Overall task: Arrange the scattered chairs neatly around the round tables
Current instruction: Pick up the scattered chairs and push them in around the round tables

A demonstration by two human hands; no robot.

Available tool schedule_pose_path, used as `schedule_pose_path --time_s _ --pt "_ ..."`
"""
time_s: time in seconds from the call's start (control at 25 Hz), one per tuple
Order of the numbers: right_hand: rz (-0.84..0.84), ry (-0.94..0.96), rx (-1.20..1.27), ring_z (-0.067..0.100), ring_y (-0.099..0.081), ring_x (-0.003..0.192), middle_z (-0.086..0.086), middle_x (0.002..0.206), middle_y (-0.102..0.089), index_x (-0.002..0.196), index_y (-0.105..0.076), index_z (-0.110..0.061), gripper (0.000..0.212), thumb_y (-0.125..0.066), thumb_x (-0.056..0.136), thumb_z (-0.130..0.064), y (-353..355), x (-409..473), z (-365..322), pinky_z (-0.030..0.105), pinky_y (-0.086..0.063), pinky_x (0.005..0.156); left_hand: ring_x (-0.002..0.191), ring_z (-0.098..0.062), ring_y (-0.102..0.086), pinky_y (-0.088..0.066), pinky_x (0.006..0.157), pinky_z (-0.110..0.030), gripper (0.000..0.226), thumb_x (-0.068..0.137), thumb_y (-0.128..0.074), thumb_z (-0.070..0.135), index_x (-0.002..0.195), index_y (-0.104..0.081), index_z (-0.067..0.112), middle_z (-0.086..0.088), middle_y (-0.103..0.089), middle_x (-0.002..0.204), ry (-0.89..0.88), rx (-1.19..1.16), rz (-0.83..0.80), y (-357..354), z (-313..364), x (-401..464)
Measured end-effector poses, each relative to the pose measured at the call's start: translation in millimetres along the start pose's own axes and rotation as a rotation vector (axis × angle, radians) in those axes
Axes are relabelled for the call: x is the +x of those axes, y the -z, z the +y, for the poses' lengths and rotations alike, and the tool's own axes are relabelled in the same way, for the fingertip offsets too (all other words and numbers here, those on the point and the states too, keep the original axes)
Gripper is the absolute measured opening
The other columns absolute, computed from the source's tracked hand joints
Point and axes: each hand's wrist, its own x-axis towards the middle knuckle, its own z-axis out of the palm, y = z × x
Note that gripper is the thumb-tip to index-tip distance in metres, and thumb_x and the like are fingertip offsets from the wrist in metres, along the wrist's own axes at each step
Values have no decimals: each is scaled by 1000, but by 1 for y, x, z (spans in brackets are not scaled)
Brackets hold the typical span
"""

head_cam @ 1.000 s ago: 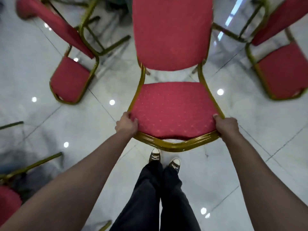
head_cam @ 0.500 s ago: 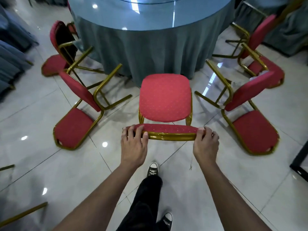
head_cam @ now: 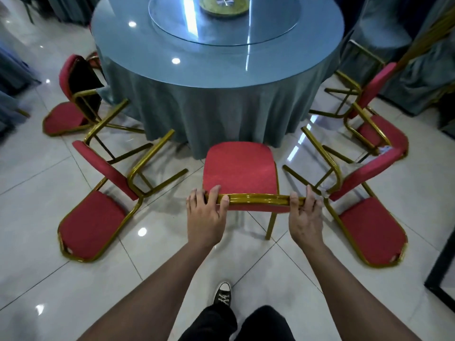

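Glossy white floor tiles (head_cam: 73, 279) surround a round table (head_cam: 216, 70) draped in grey-blue cloth. Upright red chair (head_cam: 240, 172) stands at the table's near edge, seat toward the cloth. Left hand (head_cam: 204, 219) and right hand (head_cam: 305, 219) both curl over the chair's gold top rail; fingertips are hidden behind it. Four tipped chairs (head_cam: 93, 225) flank it, the far right one partly cut off.
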Motion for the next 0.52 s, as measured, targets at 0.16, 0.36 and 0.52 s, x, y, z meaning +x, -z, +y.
schedule_pose_path --time_s 0.16,0.36,0.52 --pt "-69 12 78 37 -5 151 19 162 -7 156 -10 -29 72 -24 97 -69 -3 36 -11 61 -18 119 153 -28 -7 -7 125 -50 73 93 3 74 153 -23 41 -10 -22 162 28 -33 16 -3 5 32" --pt "-178 11 50 36 4 153 17 165 10 155 -2 -40 79 -13 88 -81 -4 106 -41 59 -11 121 154 -28 -2 -8 125 -51 69 97 -1 67 156 -19 37 -10 -16 165 80 9 -32 4 18 99" --pt "-180 42 48 37 4 153 19 164 9 151 0 -42 84 -6 82 -89 -9 141 -56 59 -11 119 155 -27 3 -8 125 -53 74 94 3 65 158 -16 33 -10 -12 167 98 47 -52 10 29 134"
